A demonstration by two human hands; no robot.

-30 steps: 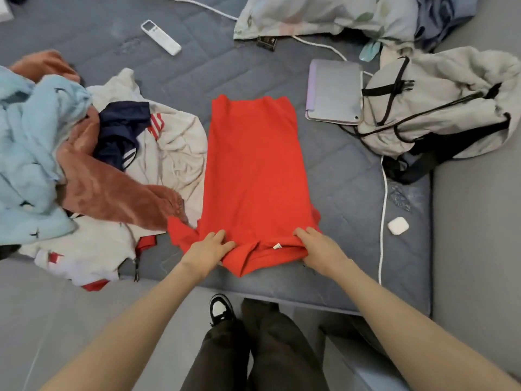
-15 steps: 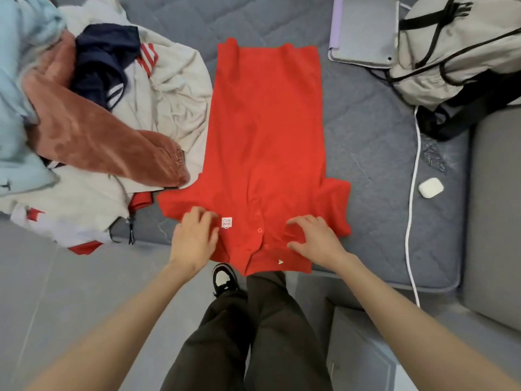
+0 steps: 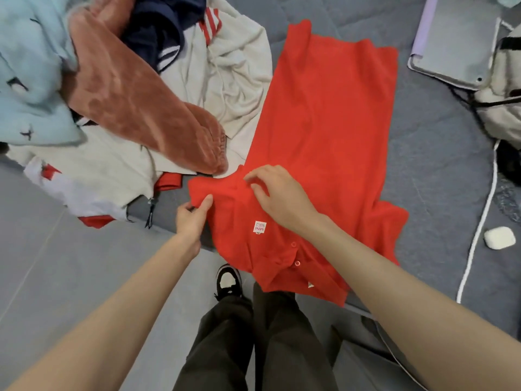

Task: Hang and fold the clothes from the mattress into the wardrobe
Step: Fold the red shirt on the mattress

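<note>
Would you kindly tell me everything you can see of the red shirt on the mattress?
The red shirt is a knit-looking polo with a collar, a buttoned placket and a white neck label. It lies spread lengthwise on the grey mattress, with its collar end nearest the person and hanging over the edge. The left hand pinches the sleeve on the person's left. The right hand pinches the fabric by that shoulder.
</note>
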